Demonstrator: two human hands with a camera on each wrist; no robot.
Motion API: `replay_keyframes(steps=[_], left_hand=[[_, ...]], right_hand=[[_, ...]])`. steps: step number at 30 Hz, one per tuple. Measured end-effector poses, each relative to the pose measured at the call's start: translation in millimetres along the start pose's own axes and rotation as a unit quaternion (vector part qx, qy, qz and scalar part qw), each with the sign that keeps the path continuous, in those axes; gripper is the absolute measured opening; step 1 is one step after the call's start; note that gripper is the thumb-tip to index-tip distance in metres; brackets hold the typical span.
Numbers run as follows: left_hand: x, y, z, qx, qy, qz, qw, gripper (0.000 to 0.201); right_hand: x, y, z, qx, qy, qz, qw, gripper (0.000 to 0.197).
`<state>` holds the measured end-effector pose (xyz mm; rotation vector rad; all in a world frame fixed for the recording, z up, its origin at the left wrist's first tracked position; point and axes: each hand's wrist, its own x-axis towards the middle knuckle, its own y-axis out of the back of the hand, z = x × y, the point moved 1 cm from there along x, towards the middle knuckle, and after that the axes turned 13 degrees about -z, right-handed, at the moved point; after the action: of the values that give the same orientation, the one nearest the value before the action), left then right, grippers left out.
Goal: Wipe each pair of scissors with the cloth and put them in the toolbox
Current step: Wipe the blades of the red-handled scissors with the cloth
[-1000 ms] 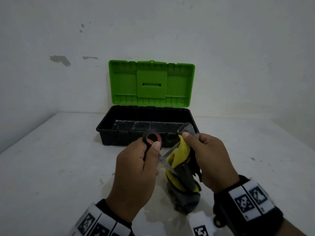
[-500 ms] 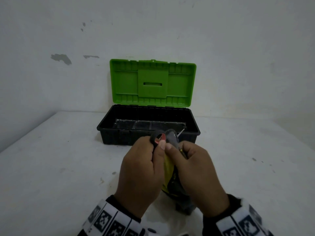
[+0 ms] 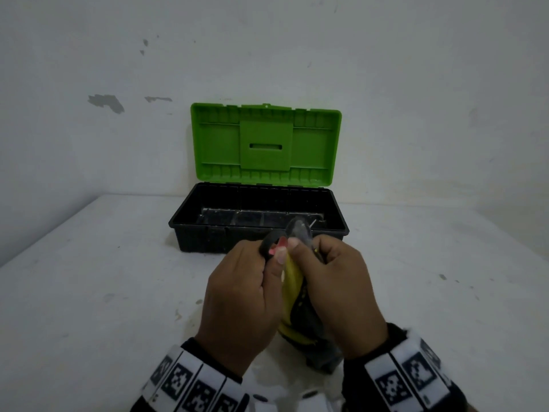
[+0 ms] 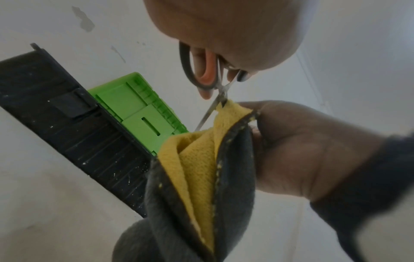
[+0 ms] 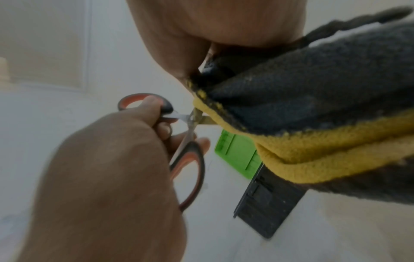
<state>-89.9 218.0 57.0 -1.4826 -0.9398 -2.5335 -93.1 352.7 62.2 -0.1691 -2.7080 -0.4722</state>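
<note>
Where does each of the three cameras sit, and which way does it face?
Head: above, looking forward and down at the open toolbox by the wall; shows both hands, left hand, right hand, and tagged wristbands.
Left wrist: under the left forearm, looking along it at the scissors and cloth; shows the left hand's grip and the right hand.
Right wrist: under the right forearm, facing the left hand; shows the right palm above.
Shared: both wrist views show scissors, cloth and toolbox.

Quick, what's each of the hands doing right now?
Left hand: closed, gripping the scissors by the handles.
Right hand: closed, pinching the cloth around the blades.
</note>
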Motion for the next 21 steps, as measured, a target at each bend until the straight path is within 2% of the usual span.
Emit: replay_keyframes(steps=[3,6,10,16,19,21], left_hand=[[0,0,-1,-0.001,0.005,0.001,1.0,0.026],[-2,3,-4,-0.01,0.002,-0.002,1.0,0.022],[-4,3,-1,0.0,-0.007,-0.005,1.0,0.027],[-6,7,-2,-0.015,-0.008,-0.007,1.0,0.019],[-6,6,1,-0.02,-0.002,-0.013,1.0,0.029],[-5,8,1,-0.044,0.036,-0.017,0.998,0.036]], right_hand=[[7,4,3,-0.005,0.001,0.023,1.0,0.051],[3,4,2,-0.011,0.0,-0.005,1.0,0.052],[15,16,7,0.016,-0.014,0.009,1.0,0.055],[5,14,0,0.009,-0.011,-0.03,0.999,0.049],[17,22,7,0.011,-0.009,-0.02,1.0,0.054],[25,30,8,0.024,-0.008,-0.006,1.0,0.054]])
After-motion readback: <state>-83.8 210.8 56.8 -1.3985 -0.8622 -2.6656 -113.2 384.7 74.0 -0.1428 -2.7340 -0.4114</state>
